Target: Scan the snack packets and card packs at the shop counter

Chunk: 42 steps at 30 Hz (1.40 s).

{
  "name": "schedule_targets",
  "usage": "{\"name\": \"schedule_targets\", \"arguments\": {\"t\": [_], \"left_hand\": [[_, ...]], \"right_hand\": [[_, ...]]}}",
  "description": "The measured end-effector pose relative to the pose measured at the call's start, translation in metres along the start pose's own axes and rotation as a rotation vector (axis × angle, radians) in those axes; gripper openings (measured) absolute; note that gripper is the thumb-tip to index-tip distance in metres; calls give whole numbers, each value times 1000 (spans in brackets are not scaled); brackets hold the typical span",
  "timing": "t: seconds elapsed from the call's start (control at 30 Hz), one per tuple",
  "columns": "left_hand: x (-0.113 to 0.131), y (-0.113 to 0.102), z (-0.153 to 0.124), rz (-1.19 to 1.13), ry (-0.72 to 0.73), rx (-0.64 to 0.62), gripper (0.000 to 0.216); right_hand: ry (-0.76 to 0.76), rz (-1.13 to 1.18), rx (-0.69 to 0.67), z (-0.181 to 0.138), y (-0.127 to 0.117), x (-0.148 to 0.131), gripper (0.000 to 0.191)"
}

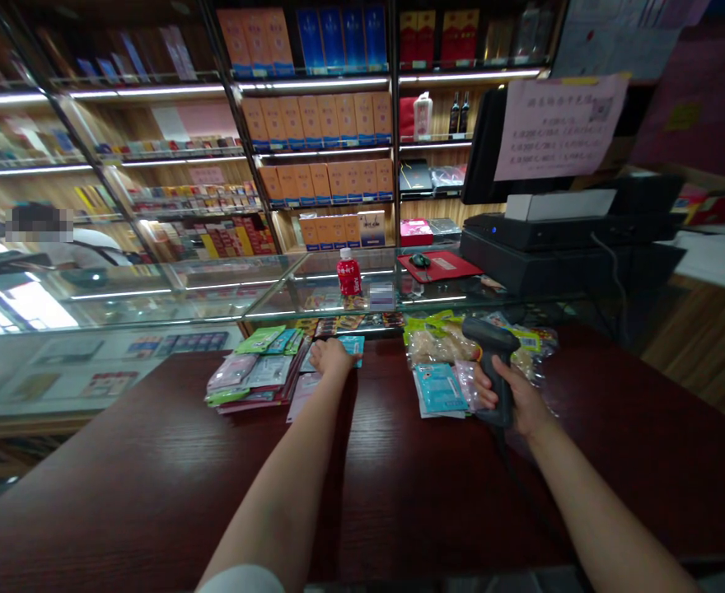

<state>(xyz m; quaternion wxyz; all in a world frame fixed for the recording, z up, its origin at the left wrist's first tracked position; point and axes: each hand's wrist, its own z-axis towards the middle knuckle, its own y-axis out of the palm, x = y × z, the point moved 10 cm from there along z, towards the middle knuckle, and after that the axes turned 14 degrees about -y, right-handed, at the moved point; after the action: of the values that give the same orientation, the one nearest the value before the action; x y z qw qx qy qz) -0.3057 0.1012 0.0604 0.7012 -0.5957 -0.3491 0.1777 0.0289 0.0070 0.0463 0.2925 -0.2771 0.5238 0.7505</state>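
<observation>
Across the dark worktop, packaged goods are laid in groups, with a stack of flat packets on the left and snack bags on the right. The step in hand is judged to be the handling of packets beside the stack while a scanner is held ready. By the right hand the handheld scanner is gripped, its handle wrapped by the fingers. By the left hand the pale packets and a blue packet are partly covered; its fingers are bent, but whether anything is pinched cannot be told. For one packet to be lifted cleanly, its edge would need to be separated from the others.

Behind, the lit shelves are filled with boxes, and a monitor is partly hidden by a paper notice. On the glass display case, a red mat, a red bottle and a computer mouse are placed. The left fingers' room is narrowed by the nearby stack; the scanner is crowded by the snack bags and a second blue packet.
</observation>
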Motion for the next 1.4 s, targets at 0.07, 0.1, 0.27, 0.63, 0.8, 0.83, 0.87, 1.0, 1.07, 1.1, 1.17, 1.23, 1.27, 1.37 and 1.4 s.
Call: {"name": "schedule_targets", "arguments": {"t": [0.07,0.1,0.27,0.63,0.8,0.83,0.87,1.0,1.07,1.1,1.17,1.23,1.27,1.37,1.4], "left_hand": [[-1,-1,1,-36,-24,-13,79],[-1,0,2,-62,-29,-33,83],[-4,-2,6,-235,10,-141,80],[3,22,-41,-1488,159,-424,34],[0,39,-61,-1571,165,-395,39],[-1,40,-61,-1569,163,-390,39],[-1,41,-61,-1566,162,-381,39],[-1,44,-59,-1539,161,-326,35],[-1,46,-58,-1521,164,-310,32],[0,47,-58,-1515,166,-307,32],[0,48,-59,-1513,168,-309,32],[1,48,-60,-1518,173,-320,32],[1,48,-60,-1514,178,-324,32],[3,45,-62,-1463,199,-324,28],[3,44,-62,-1445,201,-321,26]], "right_hand": [[-1,-3,-1,0,0,0,29],[-2,-3,-3,0,0,0,29],[-4,8,-5,0,2,-1,30],[-53,-170,-79,-5,15,-3,31],[-9,-337,-148,-10,22,3,33],[4,-352,-161,-11,24,5,33],[16,-366,-172,-12,25,6,33],[65,-406,-195,-15,27,13,36],[89,-426,-214,-17,28,17,36],[104,-438,-222,-18,28,19,35],[139,-463,-233,-20,28,23,35],[171,-476,-242,-22,28,27,36],[180,-476,-248,-22,29,29,36],[188,-468,-263,-22,30,32,35],[190,-466,-265,-22,29,33,36]]}}
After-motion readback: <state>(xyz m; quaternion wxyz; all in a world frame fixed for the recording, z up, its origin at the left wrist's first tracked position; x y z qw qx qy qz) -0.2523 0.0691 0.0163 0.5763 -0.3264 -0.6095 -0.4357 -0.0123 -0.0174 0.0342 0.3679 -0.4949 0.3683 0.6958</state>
